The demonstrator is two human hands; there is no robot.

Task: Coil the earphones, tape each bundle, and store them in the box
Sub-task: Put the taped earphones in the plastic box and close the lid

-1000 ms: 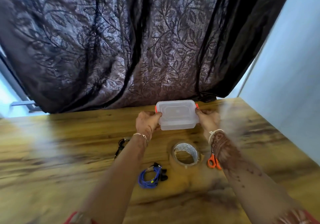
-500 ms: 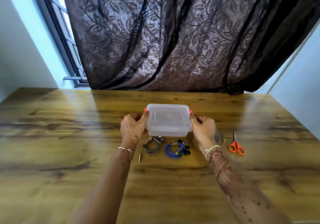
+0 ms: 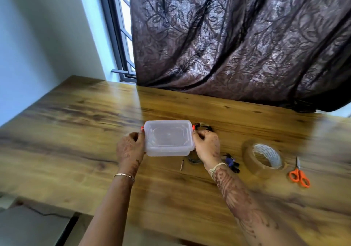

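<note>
A translucent plastic box [image 3: 168, 137] with a lid and orange side clips is held between both hands over the wooden table [image 3: 76, 131]. My left hand [image 3: 130, 147] grips its left end and my right hand [image 3: 207, 147] grips its right end. A grey coiled earphone [image 3: 194, 160] with its plug lies just below the box. A blue coiled earphone [image 3: 230, 161] shows beside my right wrist, partly hidden. Another dark earphone bundle [image 3: 203, 126] lies beyond my right hand.
A roll of brown tape [image 3: 264, 158] lies right of my right hand, with orange-handled scissors [image 3: 299, 176] further right. A dark patterned curtain [image 3: 237, 46] hangs behind the table, a window at its left. The table's near edge drops to the floor at lower left.
The view has swung left, so the box and hands now sit mid-frame with tape and scissors far right. Both hands still hold the box's ends.
</note>
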